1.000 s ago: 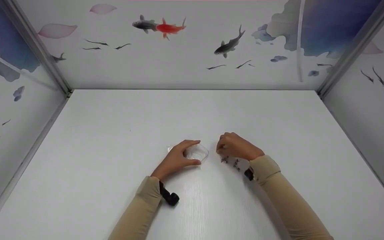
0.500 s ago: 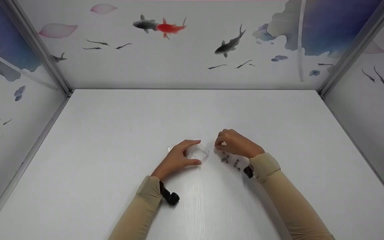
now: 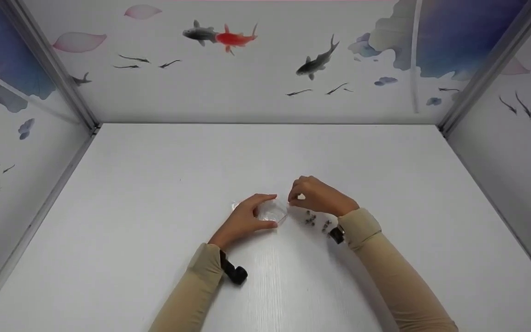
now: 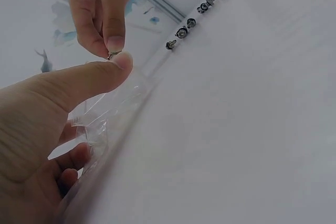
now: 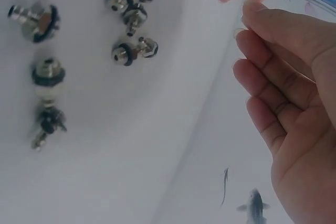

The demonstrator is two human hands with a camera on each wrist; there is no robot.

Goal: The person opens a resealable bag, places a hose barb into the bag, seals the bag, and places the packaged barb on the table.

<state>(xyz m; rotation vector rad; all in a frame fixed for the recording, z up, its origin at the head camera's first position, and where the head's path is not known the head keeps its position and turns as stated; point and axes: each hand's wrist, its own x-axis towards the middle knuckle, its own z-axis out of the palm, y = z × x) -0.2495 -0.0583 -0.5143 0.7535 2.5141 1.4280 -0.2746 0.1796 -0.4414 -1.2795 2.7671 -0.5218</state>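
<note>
While the left hand [image 3: 243,216] grips clear plastic [image 3: 272,211], its view alone shows the right hand [image 3: 324,196] pinching metal [image 4: 112,55].

The left hand [image 3: 242,219] and right hand [image 3: 324,196] are bare. Long, plain tan sleeves [image 3: 185,290], lightly creased, each end in a wide, loose cuff [image 3: 361,227]. By the left cuff [image 3: 204,259] sits a black strap [image 3: 223,259] with a rounded black camera [image 3: 237,275]; a small, boxy black piece [image 3: 337,234] shows beside the right cuff.
</note>
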